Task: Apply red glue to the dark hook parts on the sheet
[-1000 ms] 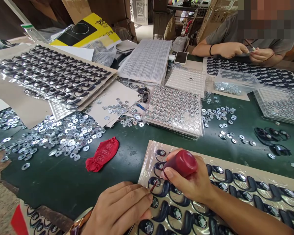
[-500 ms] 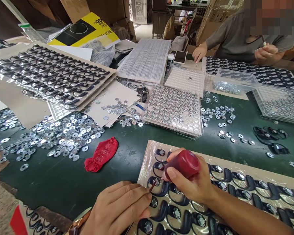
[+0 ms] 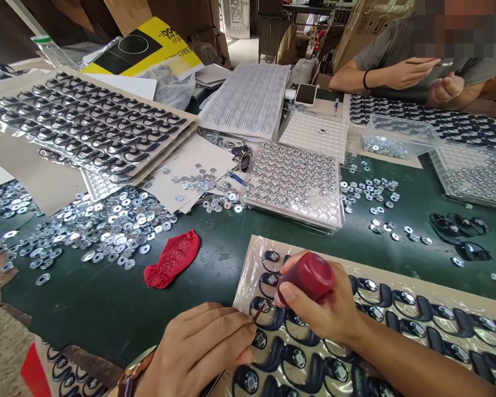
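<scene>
My right hand (image 3: 330, 303) is wrapped around a dark red squeeze bottle (image 3: 308, 278), held tilted with its broad base up and its nozzle end down, mostly hidden by my fingers. In my left hand (image 3: 206, 344) a thin, dark red pointed tool (image 3: 258, 314) is pinched, its tip at the round metal centre of a black ear-hook piece (image 3: 263, 306). Its exact kind is unclear. Rows of these ear-hook pieces lie under clear film on a cardboard sheet (image 3: 421, 274), beneath both hands.
Left of the sheet lies a red cloth pouch (image 3: 173, 258), beside many loose metal washers (image 3: 119, 237). Trays of round metal parts (image 3: 295, 176) are stacked ahead. Another filled sheet (image 3: 86, 121) stands back left. A co-worker (image 3: 391, 60) sits across the green table (image 3: 215, 259).
My hands, the bottle and the pointed tool stay almost in place. Across the table, the co-worker's hand has lifted from the tabletop and now holds a thin tool near the other hand.
</scene>
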Demonstrator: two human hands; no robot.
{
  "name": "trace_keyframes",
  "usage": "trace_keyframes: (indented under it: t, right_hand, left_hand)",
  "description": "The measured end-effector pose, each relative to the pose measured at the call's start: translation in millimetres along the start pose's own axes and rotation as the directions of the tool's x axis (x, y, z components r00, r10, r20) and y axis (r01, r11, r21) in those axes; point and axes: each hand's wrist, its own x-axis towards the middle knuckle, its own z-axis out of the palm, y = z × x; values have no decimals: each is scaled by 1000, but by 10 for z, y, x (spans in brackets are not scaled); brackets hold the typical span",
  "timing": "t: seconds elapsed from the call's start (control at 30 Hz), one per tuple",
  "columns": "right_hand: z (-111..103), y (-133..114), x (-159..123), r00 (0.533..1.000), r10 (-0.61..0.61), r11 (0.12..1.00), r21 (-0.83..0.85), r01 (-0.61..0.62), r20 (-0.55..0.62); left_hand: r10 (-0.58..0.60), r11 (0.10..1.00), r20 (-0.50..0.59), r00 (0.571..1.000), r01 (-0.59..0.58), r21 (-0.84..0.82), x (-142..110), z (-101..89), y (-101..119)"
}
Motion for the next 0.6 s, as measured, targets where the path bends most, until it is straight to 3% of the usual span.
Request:
trace_keyframes:
  t: [0.4, 0.6]
  right_hand:
    - [-8, -34, 16, 998, -60, 998, 6, 60, 5]
    - [-9, -25, 11, 997, -45, 998, 44, 43, 58]
  left_hand:
    - [-59, 990, -34, 998, 54, -133, -15, 12, -19]
    - [-129, 979, 16, 991, 130, -155, -39, 0, -49]
